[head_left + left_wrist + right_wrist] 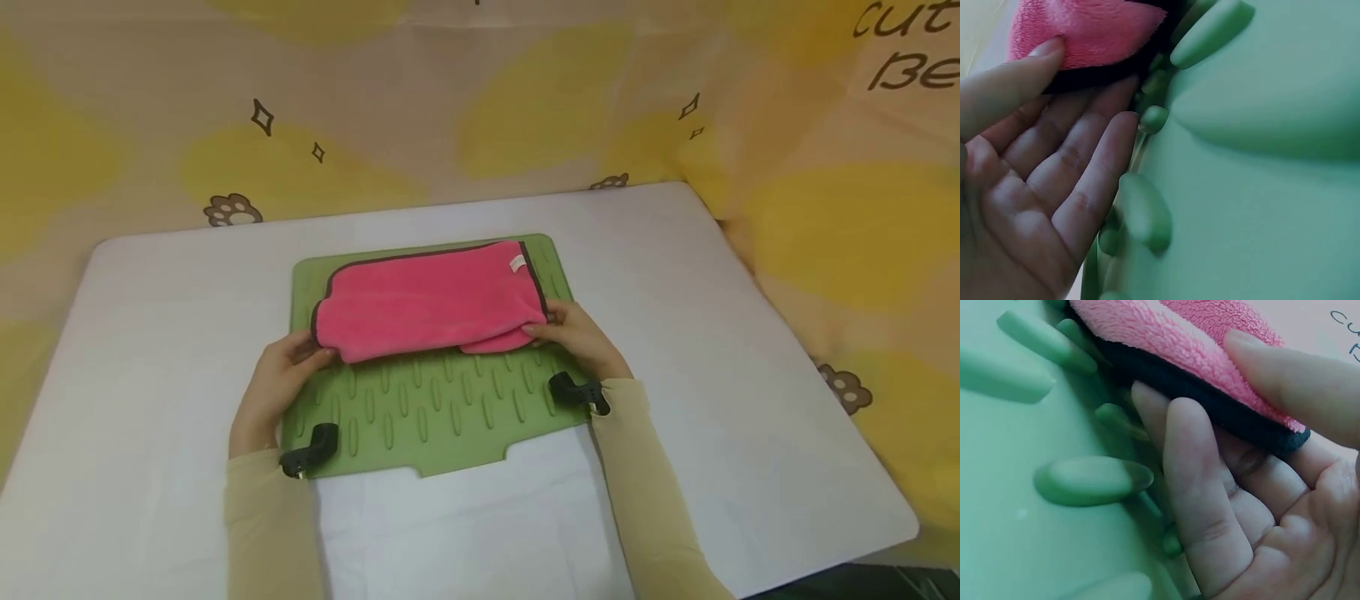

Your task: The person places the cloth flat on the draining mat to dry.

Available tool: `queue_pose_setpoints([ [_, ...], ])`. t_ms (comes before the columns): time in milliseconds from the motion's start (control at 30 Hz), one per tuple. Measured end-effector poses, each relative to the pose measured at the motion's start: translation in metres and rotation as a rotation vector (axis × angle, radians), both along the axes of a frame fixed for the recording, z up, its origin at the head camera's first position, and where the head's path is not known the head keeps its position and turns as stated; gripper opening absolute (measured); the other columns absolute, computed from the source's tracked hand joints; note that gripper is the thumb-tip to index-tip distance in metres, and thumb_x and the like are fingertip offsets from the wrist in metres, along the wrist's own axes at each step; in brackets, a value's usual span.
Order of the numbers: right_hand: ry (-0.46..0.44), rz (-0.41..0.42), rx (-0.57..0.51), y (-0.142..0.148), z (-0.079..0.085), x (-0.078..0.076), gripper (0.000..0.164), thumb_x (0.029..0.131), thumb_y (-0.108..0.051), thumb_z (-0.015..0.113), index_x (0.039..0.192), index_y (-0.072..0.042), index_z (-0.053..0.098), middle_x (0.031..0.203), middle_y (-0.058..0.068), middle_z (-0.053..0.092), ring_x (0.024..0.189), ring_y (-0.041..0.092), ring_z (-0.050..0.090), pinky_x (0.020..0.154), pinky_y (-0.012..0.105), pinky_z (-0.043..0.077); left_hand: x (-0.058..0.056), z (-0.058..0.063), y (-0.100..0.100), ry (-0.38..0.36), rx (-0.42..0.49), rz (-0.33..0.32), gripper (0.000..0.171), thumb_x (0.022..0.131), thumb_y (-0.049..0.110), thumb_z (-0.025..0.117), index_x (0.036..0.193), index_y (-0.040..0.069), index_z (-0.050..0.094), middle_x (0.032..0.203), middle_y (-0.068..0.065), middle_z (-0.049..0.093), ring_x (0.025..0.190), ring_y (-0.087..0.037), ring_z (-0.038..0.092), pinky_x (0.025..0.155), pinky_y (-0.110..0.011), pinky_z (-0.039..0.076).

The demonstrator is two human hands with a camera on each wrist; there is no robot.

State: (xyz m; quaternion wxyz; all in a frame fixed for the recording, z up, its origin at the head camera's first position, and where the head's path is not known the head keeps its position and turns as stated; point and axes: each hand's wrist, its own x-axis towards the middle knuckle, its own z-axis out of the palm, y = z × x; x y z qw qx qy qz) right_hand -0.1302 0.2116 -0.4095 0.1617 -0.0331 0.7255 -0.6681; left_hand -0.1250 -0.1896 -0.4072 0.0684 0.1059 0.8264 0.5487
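A pink plush cloth with dark edging and a small white tag lies folded over the upper part of a green ridged mat. At the cloth's left end my left hand pinches the edge, thumb on top and fingers beneath, as the left wrist view shows with the pink cloth. My right hand holds the right end the same way; in the right wrist view the thumb presses on the cloth above its dark border. A loose flap hangs out at the lower right. The fingers' tips under the cloth are partly hidden.
The mat lies on a white table with rounded corners and has a notch at its near edge. Behind stands a yellow patterned curtain. A black camera mount sits at the left wrist, another mount at the right.
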Motion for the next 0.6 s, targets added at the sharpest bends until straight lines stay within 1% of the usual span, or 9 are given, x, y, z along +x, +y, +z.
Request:
queue_pose_setpoints([
  [67, 0.002, -0.007, -0.008, 0.0012, -0.0009, -0.0002, 0.038, 0.087, -0.002, 0.064, 0.121, 0.011, 0.052, 0.096, 0.007, 0.067, 0.081, 0.013, 0.064, 0.075, 0.029, 0.054, -0.0009, -0.0003, 0.0009, -0.01, 0.034, 0.004, 0.03, 0.092, 0.007, 0.06, 0.115, -0.011, 0.057, 0.099, 0.0, 0.067, 0.089, 0.003, 0.06, 0.078, -0.011, 0.047],
  [100, 0.003, -0.009, -0.009, 0.0011, -0.0009, -0.0005, 0.038, 0.087, -0.001, 0.064, 0.121, 0.011, 0.052, 0.096, 0.007, 0.067, 0.081, 0.013, 0.064, 0.074, 0.029, 0.054, -0.0011, -0.0005, 0.001, -0.013, 0.045, 0.007, 0.03, 0.092, 0.006, 0.06, 0.116, -0.012, 0.056, 0.098, 0.001, 0.067, 0.089, 0.001, 0.061, 0.077, -0.012, 0.047],
  [233, -0.004, -0.015, -0.012, 0.0014, -0.0018, -0.0003, 0.039, 0.088, -0.001, 0.063, 0.123, 0.012, 0.051, 0.094, 0.006, 0.067, 0.079, 0.012, 0.063, 0.073, 0.027, 0.054, -0.0003, -0.0012, 0.0018, -0.026, 0.083, 0.024, 0.03, 0.092, 0.003, 0.058, 0.116, -0.015, 0.054, 0.097, 0.004, 0.068, 0.084, 0.002, 0.062, 0.075, -0.013, 0.049],
  [400, -0.004, -0.032, -0.028, 0.0014, -0.0024, -0.0004, 0.037, 0.088, 0.002, 0.061, 0.121, 0.014, 0.05, 0.094, 0.005, 0.066, 0.077, 0.012, 0.063, 0.071, 0.027, 0.054, -0.0003, -0.0017, 0.0017, -0.036, 0.152, 0.051, 0.024, 0.093, -0.001, 0.056, 0.11, -0.017, 0.052, 0.086, 0.021, 0.065, 0.077, 0.0, 0.063, 0.071, -0.015, 0.051],
  [600, 0.016, -0.058, -0.057, 0.0039, -0.0024, -0.0003, 0.033, 0.088, 0.004, 0.059, 0.118, 0.014, 0.05, 0.092, 0.005, 0.065, 0.075, 0.012, 0.063, 0.069, 0.026, 0.054, -0.002, 0.0003, 0.0023, -0.034, 0.158, 0.083, 0.02, 0.093, 0.002, 0.056, 0.103, -0.015, 0.053, 0.081, 0.021, 0.065, 0.074, -0.001, 0.064, 0.07, -0.016, 0.052],
])
